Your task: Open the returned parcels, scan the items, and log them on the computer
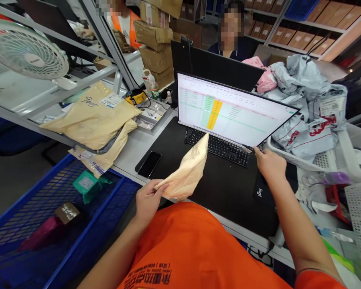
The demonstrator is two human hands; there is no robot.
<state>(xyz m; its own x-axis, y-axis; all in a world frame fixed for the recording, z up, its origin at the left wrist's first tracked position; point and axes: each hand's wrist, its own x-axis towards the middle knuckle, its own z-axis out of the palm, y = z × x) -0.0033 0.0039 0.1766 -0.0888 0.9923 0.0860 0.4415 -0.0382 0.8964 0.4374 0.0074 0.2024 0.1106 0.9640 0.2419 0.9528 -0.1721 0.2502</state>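
Note:
My left hand (147, 199) pinches the lower corner of a small cream mailer bag (189, 170), which slants up over the black desk mat (225, 188) toward the keyboard (219, 147). My right hand (269, 163) rests at the right end of the keyboard, fingers curled at the monitor's lower right corner; what they grip, if anything, is hidden. The monitor (231, 110) shows a spreadsheet with green and yellow cells.
A phone (149, 163) lies left of the mat. Tan parcels (93, 118) pile on the left shelf above a blue wire cart (48, 224). A white basket (319, 158) of grey mailers stands right. A fan (27, 52) sits top left. A person (231, 38) sits behind the monitor.

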